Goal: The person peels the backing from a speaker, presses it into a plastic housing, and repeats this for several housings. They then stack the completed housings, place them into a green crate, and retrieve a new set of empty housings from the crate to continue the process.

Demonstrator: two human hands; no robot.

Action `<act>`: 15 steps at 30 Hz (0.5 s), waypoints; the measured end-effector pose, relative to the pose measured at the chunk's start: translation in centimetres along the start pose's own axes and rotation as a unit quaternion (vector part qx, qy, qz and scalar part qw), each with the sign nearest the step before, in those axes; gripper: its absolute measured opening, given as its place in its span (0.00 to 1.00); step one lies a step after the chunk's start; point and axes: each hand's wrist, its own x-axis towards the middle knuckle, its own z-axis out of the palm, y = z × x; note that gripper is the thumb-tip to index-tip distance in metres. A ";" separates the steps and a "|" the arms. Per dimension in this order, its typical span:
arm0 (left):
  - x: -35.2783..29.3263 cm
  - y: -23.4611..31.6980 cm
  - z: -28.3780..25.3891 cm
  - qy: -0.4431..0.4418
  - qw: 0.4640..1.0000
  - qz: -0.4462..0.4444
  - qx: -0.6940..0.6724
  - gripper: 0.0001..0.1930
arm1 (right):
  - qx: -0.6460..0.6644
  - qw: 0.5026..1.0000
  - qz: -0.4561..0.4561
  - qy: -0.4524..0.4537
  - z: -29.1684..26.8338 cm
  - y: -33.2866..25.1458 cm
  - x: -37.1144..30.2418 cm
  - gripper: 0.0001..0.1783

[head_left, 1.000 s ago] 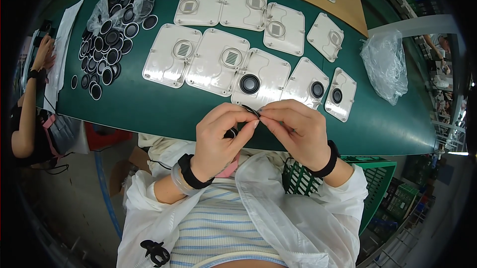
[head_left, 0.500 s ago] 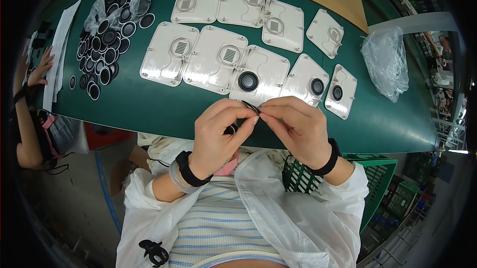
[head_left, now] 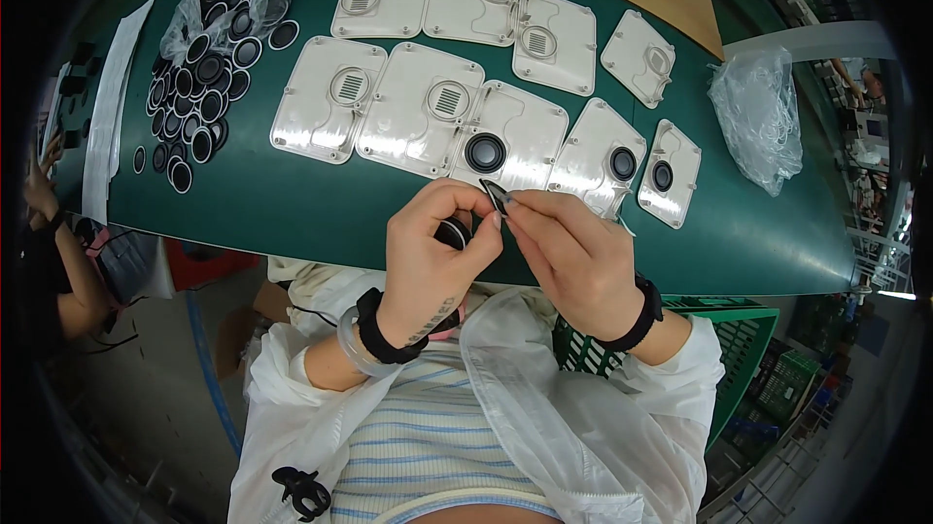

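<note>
Left hand (head_left: 434,250) curled nearly closed around a black ring (head_left: 453,231), held at the near edge of the green table (head_left: 292,213), just in front of the ringed plate (head_left: 510,140). Right hand (head_left: 573,257) meets it from the right; thumb and forefinger pinched closed on a thin dark strip (head_left: 496,195) at the ring's top edge. Whether the strip is attached to the ring: cannot tell. Both hands touching at the fingertips.

Right of the ringed plate: two smaller plates (head_left: 637,166), each with a black ring fitted. Left of it: two plates with bare grilles (head_left: 389,101). Far left of it: loose black rings (head_left: 190,106) spilling from a clear bag (head_left: 224,9). Far right: crumpled clear bag (head_left: 758,116).
</note>
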 end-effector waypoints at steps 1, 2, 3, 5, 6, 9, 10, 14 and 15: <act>0.0 -0.1 0.0 0.003 1.000 0.001 -0.009 0.03 | 0.015 1.000 0.013 0.003 0.1 0.0 0.0 0.12; 0.0 -0.2 0.0 0.007 1.000 0.002 -0.018 0.03 | 0.030 0.999 0.025 0.006 0.1 0.0 0.1 0.12; 0.0 -0.3 0.0 0.010 1.000 0.004 -0.026 0.04 | 0.045 0.998 0.038 0.009 0.2 0.0 0.1 0.12; 0.0 -0.1 0.1 0.010 1.000 0.013 -0.013 0.04 | 0.047 0.998 0.046 0.008 0.1 0.0 0.1 0.11; 0.1 0.0 0.2 0.010 1.000 0.023 0.000 0.04 | 0.050 0.997 0.053 0.008 0.0 0.0 0.1 0.11; 0.0 0.1 0.5 0.013 0.998 0.049 0.027 0.04 | 0.056 0.996 0.063 0.011 -0.1 0.2 0.1 0.10; 0.0 0.0 0.6 0.016 0.997 0.065 0.039 0.04 | 0.059 0.996 0.066 0.014 0.0 0.3 0.1 0.10; 0.0 0.1 0.8 0.018 0.994 0.089 0.063 0.04 | 0.064 0.995 0.060 0.037 0.2 0.6 0.1 0.10; 0.0 0.1 0.9 0.017 0.993 0.093 0.069 0.04 | 0.066 0.995 0.056 0.046 0.3 0.6 0.1 0.10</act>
